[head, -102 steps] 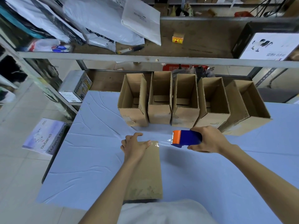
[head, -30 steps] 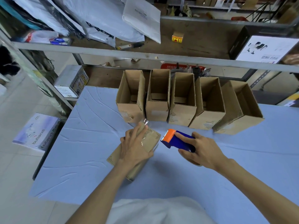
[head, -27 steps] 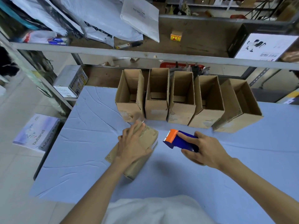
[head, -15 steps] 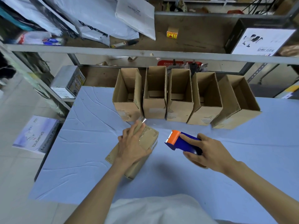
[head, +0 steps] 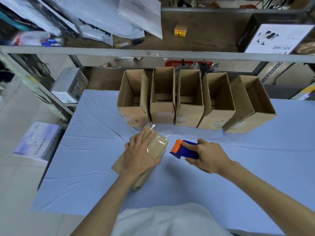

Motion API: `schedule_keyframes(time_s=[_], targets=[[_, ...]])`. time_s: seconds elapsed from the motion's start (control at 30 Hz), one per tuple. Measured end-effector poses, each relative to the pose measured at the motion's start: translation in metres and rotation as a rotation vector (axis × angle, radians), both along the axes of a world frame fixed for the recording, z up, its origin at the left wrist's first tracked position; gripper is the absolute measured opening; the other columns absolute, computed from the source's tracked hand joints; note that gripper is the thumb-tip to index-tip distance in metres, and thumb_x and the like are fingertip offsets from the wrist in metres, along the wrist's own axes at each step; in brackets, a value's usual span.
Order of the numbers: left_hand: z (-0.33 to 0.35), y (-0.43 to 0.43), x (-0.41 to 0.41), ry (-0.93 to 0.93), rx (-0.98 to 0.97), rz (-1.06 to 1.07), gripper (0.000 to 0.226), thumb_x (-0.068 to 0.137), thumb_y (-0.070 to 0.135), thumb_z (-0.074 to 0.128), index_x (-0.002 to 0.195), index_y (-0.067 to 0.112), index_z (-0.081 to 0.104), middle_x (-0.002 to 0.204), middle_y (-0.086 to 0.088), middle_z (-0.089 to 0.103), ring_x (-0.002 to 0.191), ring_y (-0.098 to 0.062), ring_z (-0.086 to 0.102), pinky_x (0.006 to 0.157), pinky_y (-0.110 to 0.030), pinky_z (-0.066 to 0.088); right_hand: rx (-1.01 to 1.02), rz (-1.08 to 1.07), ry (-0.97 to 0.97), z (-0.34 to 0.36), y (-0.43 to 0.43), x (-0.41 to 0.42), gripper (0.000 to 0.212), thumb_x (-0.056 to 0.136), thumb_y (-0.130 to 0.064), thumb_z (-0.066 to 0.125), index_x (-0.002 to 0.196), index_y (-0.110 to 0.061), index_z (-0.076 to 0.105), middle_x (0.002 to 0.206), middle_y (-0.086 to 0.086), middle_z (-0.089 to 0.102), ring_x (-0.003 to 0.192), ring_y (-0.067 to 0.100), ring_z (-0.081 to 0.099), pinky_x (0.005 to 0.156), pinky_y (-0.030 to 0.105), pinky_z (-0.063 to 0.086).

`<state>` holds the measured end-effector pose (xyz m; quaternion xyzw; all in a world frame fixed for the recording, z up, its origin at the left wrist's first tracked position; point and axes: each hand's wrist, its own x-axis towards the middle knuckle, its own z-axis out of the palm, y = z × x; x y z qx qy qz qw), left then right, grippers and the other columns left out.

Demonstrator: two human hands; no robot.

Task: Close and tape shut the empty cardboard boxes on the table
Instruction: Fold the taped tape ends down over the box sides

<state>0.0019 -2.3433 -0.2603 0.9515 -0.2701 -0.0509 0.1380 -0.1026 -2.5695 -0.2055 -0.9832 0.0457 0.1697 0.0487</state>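
Note:
A closed cardboard box [head: 157, 148] lies tilted on the blue table [head: 95, 150], with clear tape across its top and a loose tape end sticking up at its far corner. My left hand [head: 139, 155] lies flat on this box with straight fingers, pressing the tape down. My right hand [head: 207, 156] grips a blue tape dispenser [head: 185, 149] with an orange front, just right of the box and apart from it. Behind stand several open cardboard boxes [head: 189, 99] in a row.
A metal shelf rail [head: 153, 54] crosses above the far table edge, with plastic mailer bags [head: 109, 16] and a black-and-white carton [head: 276, 36] on the shelf. A white carton [head: 71, 86] sits on a lower shelf at left. A printed box [head: 38, 141] lies on the floor.
The closed box has been turned from lengthwise to a diagonal. My left hand moved from its far end onto its top. The dispenser pulled away from the box and the tape strand has parted.

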Motion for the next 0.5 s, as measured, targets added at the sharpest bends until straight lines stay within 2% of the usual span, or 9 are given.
schedule_keyframes(time_s=[0.1,0.2,0.4,0.5], targets=[[-0.002,0.0,-0.003,-0.021,-0.014,0.009,0.096,0.06,0.065,0.061,0.147,0.036,0.031,0.157,0.01,0.024,0.125,-0.022,0.039,0.094,-0.039,0.04,-0.034,0.017,-0.001,-0.002,0.009,0.007,0.062,0.095,-0.053,0.042,0.15,-0.038,0.018,0.109,0.003,0.05,0.079,0.021,0.049,0.065,0.027,0.034],[0.001,-0.001,-0.002,-0.004,-0.019,0.002,0.096,0.059,0.061,0.059,0.147,0.035,0.031,0.157,0.009,0.023,0.126,-0.024,0.038,0.097,-0.039,0.038,-0.051,0.014,-0.011,-0.007,0.017,0.015,0.061,0.094,-0.055,0.04,0.15,-0.04,0.018,0.108,0.005,0.051,0.086,0.026,0.058,0.064,0.029,0.035],[0.002,0.001,0.003,0.054,-0.008,-0.01,0.1,0.059,0.06,0.06,0.15,0.035,0.026,0.16,0.01,0.015,0.129,-0.024,0.033,0.101,-0.038,0.033,-0.101,0.004,-0.035,-0.009,0.025,0.025,0.061,0.095,-0.056,0.038,0.15,-0.037,0.019,0.112,0.008,0.052,0.087,0.028,0.06,0.064,0.029,0.038],[0.003,-0.002,0.007,0.064,-0.019,0.012,0.1,0.058,0.06,0.064,0.149,0.036,0.029,0.158,0.011,0.019,0.128,-0.023,0.033,0.1,-0.038,0.034,-0.151,0.028,-0.058,-0.009,0.031,0.029,0.058,0.095,-0.054,0.039,0.146,-0.031,0.025,0.112,0.01,0.054,0.086,0.029,0.06,0.063,0.029,0.037]])
